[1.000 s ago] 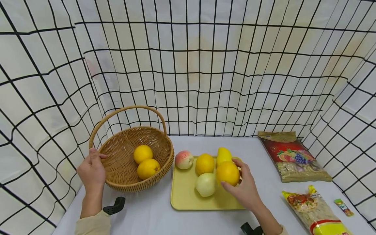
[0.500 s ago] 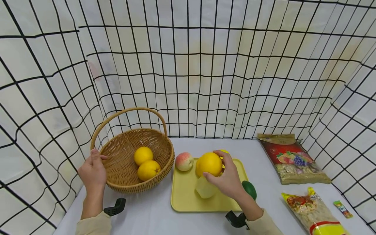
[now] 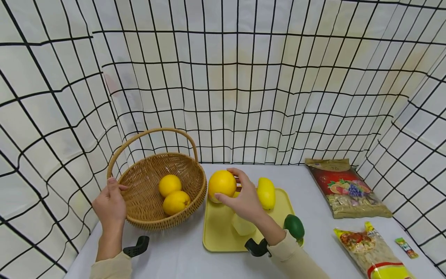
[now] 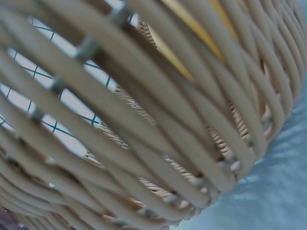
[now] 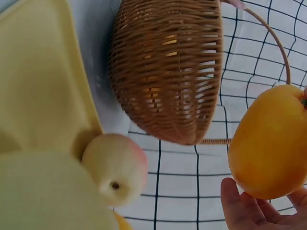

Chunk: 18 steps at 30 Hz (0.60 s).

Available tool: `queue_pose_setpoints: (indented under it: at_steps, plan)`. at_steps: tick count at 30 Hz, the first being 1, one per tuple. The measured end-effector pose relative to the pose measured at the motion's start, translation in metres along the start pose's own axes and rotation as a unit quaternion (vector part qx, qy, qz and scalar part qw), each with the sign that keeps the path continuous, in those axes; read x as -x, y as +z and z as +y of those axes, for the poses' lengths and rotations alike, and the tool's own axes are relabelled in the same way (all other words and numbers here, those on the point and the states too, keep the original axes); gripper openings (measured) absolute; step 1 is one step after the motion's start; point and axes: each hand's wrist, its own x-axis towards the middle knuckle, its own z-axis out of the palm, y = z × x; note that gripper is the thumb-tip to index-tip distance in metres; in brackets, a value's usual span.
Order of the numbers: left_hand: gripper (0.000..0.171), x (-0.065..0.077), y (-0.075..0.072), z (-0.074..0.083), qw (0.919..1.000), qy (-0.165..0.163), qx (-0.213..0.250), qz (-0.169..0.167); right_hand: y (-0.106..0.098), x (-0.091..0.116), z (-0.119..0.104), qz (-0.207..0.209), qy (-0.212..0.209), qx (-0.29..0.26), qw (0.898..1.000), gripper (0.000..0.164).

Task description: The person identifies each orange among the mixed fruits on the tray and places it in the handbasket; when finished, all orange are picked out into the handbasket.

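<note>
My left hand (image 3: 110,202) grips the wicker basket (image 3: 139,193) at its left rim, where the handle joins. Two yellow-orange fruits (image 3: 176,202) lie inside the tilted basket. Between the thumb and fingers of my right hand (image 3: 246,198) is an orange (image 3: 222,184), held above the left part of the yellow tray (image 3: 219,241). In the head view this orange covers the peach (image 5: 117,167), which shows in the right wrist view. A pale green fruit (image 3: 242,226) sits under my right wrist. Only basket weave (image 4: 158,105) fills the left wrist view.
On the tray's right side lie a yellow mango (image 3: 266,193) and a dark green fruit (image 3: 294,226). Farther right are a red and gold bag (image 3: 348,190), a clear food bag (image 3: 376,252) and a small packet (image 3: 406,248). Black grid netting (image 3: 237,97) encloses the table.
My right hand has carried the orange leftward across the tray towards the basket, uncovering the mango and the dark green fruit. My left hand stays on the basket rim.
</note>
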Motion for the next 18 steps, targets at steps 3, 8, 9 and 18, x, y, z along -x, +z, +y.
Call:
queue_pose_setpoints:
  at_steps: [3,8,9,18]
  plan:
    - [0.068,0.000,0.000,0.000,1.0000,-0.001,-0.001,0.000,0.011,-0.005,-0.004,-0.009,-0.009,0.000,1.000,0.073]
    - [0.068,0.000,0.000,0.001,1.0000,-0.004,0.001,0.001,0.029,-0.012,-0.006,-0.023,-0.014,-0.010,1.000,0.077]
    - [0.068,0.000,-0.001,0.001,1.0000,-0.004,0.001,0.002,0.032,-0.014,-0.007,-0.027,-0.010,-0.008,1.000,0.078]
    - [0.068,0.001,0.000,0.002,1.0000,-0.009,0.001,0.003,0.045,-0.022,-0.014,-0.049,0.015,0.028,0.998,0.081]
